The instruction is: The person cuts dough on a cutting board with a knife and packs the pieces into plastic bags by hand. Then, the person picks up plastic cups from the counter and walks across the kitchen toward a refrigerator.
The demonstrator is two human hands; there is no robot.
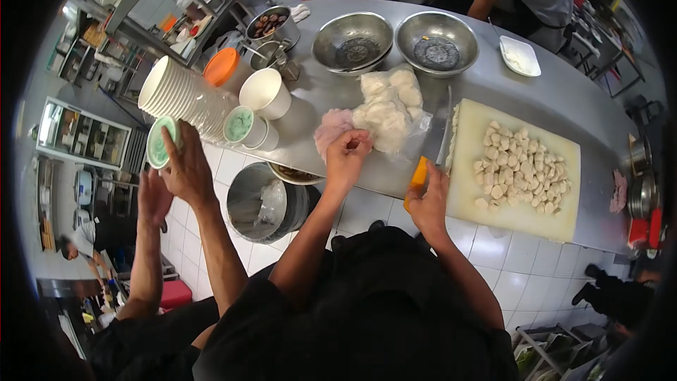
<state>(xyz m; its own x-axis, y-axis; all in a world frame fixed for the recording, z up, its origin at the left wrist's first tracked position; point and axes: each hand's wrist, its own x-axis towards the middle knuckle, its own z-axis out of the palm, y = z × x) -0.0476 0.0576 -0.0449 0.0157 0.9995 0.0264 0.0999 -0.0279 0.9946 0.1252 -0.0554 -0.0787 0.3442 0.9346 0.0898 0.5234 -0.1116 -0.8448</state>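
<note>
My right hand [429, 201] is wrapped around the orange handle of a knife [419, 178], low beside the cutting board. Its long metal blade points away from me along the board's left edge. On the pale cutting board [465, 197] lies a pile of small cream-coloured cut pieces [525, 166]. My left hand [348, 152] has its fingers curled together against a crumpled pink cloth [330, 127]; what they pinch is hidden. Just beyond that hand are pale, dough-like lumps [388, 116] in a clear plastic bag.
Two metal bowls [352, 39] stand behind the bag. To my left, a co-worker's hands [183, 169] hold a cup of green stuff [162, 142] near stacked paper cups [169, 92]. A lined bin [257, 201] stands below the table edge. Other people work across the table.
</note>
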